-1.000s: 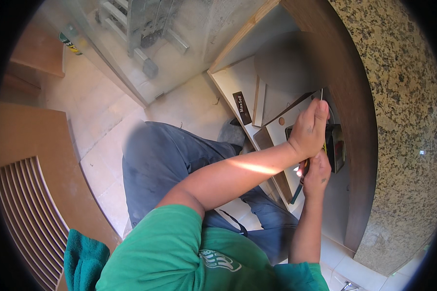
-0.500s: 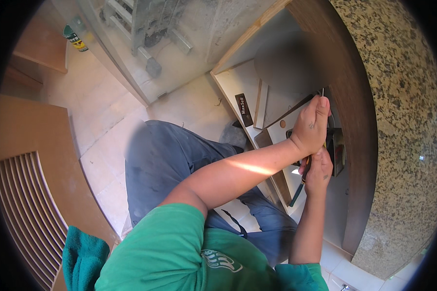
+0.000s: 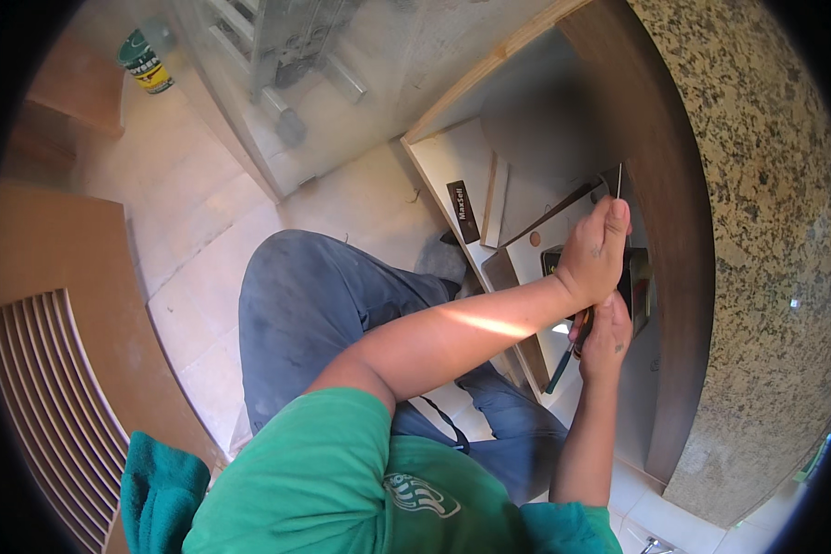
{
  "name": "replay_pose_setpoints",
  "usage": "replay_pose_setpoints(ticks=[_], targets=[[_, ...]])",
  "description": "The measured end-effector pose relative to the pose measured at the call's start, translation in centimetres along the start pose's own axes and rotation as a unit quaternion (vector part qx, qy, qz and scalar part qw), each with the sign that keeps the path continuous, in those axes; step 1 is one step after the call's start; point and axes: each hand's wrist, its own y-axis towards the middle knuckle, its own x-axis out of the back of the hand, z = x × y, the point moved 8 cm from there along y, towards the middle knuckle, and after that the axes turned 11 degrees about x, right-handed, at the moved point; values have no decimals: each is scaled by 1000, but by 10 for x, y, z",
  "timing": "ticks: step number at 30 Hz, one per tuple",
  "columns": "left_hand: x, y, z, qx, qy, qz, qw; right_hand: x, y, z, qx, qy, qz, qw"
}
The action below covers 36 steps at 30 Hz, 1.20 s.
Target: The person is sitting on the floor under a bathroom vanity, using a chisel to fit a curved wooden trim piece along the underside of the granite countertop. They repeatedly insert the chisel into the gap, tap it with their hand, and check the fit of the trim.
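My left hand (image 3: pixel 595 249) reaches across my body into the open cabinet (image 3: pixel 452 162) and presses on a dark metal piece (image 3: pixel 635 288) at its right side. A thin metal rod (image 3: pixel 619 180) sticks up just above my left fingertips. Right below, my right hand (image 3: pixel 608 334) grips a screwdriver (image 3: pixel 563 362) with an orange and dark green handle, its tip hidden behind my left hand. Both hands touch each other at the fitting.
The brown cabinet side panel (image 3: pixel 660 166) and a speckled granite surface (image 3: pixel 757 185) rise at the right. A slatted wooden board (image 3: pixel 51 397) lies at the left, a green can (image 3: pixel 144 61) at the top left, a green cloth (image 3: pixel 162 494) by my shoulder.
Both hands stay at the fitting with hardly any movement. The view has shifted slightly, bringing the green can further into view.
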Motion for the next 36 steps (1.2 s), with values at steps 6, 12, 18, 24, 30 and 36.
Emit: replay_pose_setpoints(ticks=[6,12,18,24,30,36], targets=[[5,5,-3,-3,-15,1,1000,-10,5,10,-14,1,3,1000],[1,11,-9,-10,-19,-3,1000,-6,11,10,-16,-8,7,1000],[4,13,-10,-2,-32,14,999,-10,9,15,-20,-20,9,1000],[1,12,-11,40,-49,18,998,-7,12,21,-32,-5,36,999],[3,-9,-7,30,-18,43,998,-4,1,10,-14,32,48,998],[-5,-31,9,35,-34,85,995,5,-7,0,-26,48,12,998]])
